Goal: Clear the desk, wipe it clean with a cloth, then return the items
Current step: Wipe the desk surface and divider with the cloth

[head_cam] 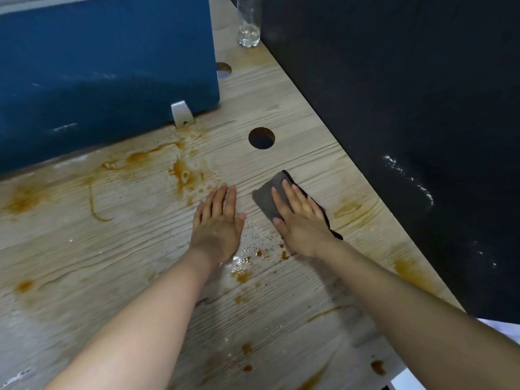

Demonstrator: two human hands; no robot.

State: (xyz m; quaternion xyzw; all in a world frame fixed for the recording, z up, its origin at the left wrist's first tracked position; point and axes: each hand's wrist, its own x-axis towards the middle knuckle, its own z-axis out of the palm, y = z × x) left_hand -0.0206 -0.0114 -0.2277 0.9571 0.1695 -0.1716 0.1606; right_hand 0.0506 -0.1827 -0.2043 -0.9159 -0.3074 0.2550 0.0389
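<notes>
- Right hand (302, 220) is lying flat, fingers straight, palm pressing down on a folded dark grey cloth (270, 197); grip is open, nothing curled round the cloth.
- Cloth is sitting on the light wood-grain counter (295, 114), right of centre, just below and right of the round cable hole (261, 138); its far corner is sticking out past the fingertips, and a dark edge is showing on the hand's right side.
- Left hand (218, 220) is resting palm-down on the bare counter just beside the cloth, not touching it; fingers straight and close together, grip open, holding nothing.
- Brown-orange dried stains (183, 173) are spreading across the counter left of and beyond the left hand; more are lying along the right edge (350, 209) and nearer the person.
- Small brown droplets and a wet shiny patch (242, 260) are sitting between the two wrists.
- Blue felt-covered divider panel (107, 66) is standing along the far-left of the counter, held by a grey metal bracket (182, 114) at its base.
- Second round hole (223, 70) is showing partly behind the blue panel's corner.
- Clear plastic bottle (249, 23) is standing upright at the far end of the counter, against a dark black panel (408, 108) running along the right side.
</notes>
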